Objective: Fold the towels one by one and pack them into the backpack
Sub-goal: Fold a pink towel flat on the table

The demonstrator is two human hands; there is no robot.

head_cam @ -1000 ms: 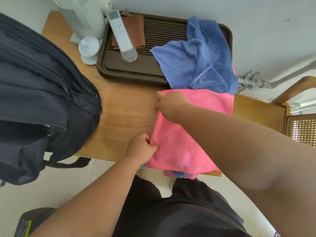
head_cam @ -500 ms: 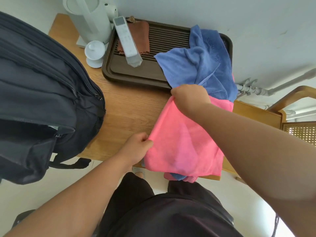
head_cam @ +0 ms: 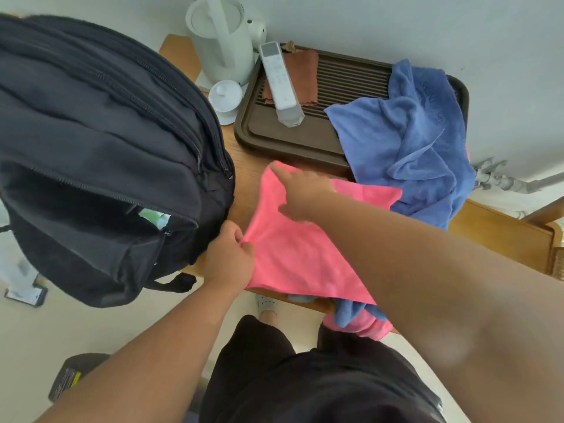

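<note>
Pink cloth is the work in hand. The pink towel [head_cam: 299, 257] lies spread on the table [head_cam: 246, 181], seemingly part-folded and not yet packed. The left hand [head_cam: 229, 257] pinches its near-left corner between thumb and curled fingers. The right hand [head_cam: 300, 190] rests on the towel's far edge, just beyond that pinch and to its right. Its fingers are straight and laid flat, and the forefinger reaches toward the far-left corner, so it presses the cloth rather than grasping it. Both forearms come in from the near side, the right one crossing above the towel's right half.

Beyond the right hand a blue towel [head_cam: 412, 141] sits crumpled and unfolded, partly on a dark tray [head_cam: 241, 129], its lower edge touching the pink towel. Nearer than the pinch and to its right, more blue and pink cloth [head_cam: 357, 315] hangs off the table's edge; I cannot tell whether these are separate towels.

The backpack [head_cam: 100, 154] stands just left of the pinch with its top zip open. Something pale green shows inside, too little to name. By my judgement the task is nowhere near done. This towel needs its fold finished and must then go into the bag, and the blue one follows.
</note>
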